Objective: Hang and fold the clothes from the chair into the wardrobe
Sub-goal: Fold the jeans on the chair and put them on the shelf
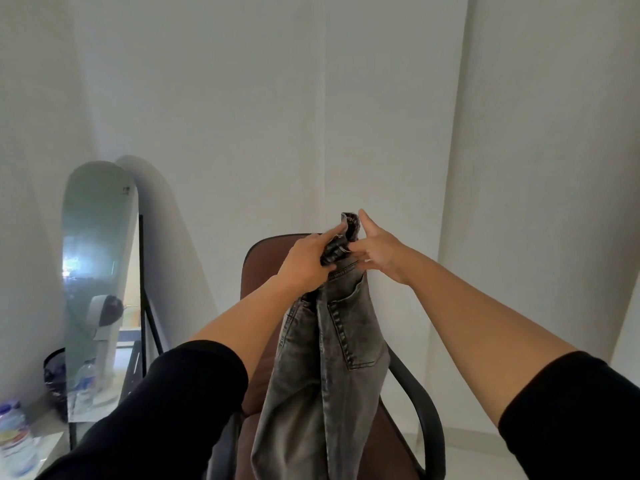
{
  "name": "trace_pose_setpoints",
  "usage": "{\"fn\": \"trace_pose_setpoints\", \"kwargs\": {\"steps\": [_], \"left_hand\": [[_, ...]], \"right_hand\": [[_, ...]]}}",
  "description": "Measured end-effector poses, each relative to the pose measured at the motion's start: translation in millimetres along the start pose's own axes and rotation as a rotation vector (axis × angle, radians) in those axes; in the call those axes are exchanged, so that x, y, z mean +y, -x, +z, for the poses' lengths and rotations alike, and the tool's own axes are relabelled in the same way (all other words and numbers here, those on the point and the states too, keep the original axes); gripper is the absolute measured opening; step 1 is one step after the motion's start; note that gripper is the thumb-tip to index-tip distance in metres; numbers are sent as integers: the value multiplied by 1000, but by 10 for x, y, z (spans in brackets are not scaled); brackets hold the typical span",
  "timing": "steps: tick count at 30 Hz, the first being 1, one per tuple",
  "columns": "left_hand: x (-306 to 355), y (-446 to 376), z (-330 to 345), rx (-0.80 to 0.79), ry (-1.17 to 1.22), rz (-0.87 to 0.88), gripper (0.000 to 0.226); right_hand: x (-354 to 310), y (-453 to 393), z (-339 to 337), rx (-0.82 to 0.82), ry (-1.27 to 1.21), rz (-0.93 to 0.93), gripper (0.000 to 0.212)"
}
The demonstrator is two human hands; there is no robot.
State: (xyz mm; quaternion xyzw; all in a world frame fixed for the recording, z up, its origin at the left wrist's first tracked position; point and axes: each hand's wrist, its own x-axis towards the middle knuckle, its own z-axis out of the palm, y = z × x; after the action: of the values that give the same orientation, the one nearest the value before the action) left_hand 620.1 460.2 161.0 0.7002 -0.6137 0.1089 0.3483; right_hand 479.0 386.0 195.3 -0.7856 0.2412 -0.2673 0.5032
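Note:
A pair of grey washed jeans point(332, 368) hangs in front of me above the brown office chair point(258, 271), folded lengthwise with a back pocket facing me. My left hand point(306, 261) grips the bunched waistband from the left. My right hand point(379, 249) is at the waistband's right side with fingers spread, its fingertips touching the denim. The jeans' legs drop out of view at the bottom edge. No wardrobe is in view.
A tall arched mirror point(98, 271) on a black stand leans at the left wall. Plastic water bottles point(15, 441) and a dark bin point(53, 379) sit at the lower left. The chair's black armrest point(420, 414) curves at the right. White walls stand behind.

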Motion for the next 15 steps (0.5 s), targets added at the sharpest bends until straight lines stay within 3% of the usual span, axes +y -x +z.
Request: {"fn": "trace_pose_setpoints", "kwargs": {"steps": [3,6,8,10,13,15], "left_hand": [[-87,-8,-41,150,230,-168,71],[-164,-2,-130,182,379,-232,64],[-174,14,-217,108,487,-174,61],[-169,43,-292,19,615,-108,59],[-189,54,-361,-11,721,-57,57],[-210,43,-388,-4,767,-72,54]], "right_hand": [[-22,40,-101,52,52,-81,94],[13,43,-231,256,568,-242,93],[78,20,-284,334,802,-247,106],[136,0,-314,311,745,-203,122],[214,-6,-391,197,337,-163,137],[255,11,-391,103,117,-158,136]]}}
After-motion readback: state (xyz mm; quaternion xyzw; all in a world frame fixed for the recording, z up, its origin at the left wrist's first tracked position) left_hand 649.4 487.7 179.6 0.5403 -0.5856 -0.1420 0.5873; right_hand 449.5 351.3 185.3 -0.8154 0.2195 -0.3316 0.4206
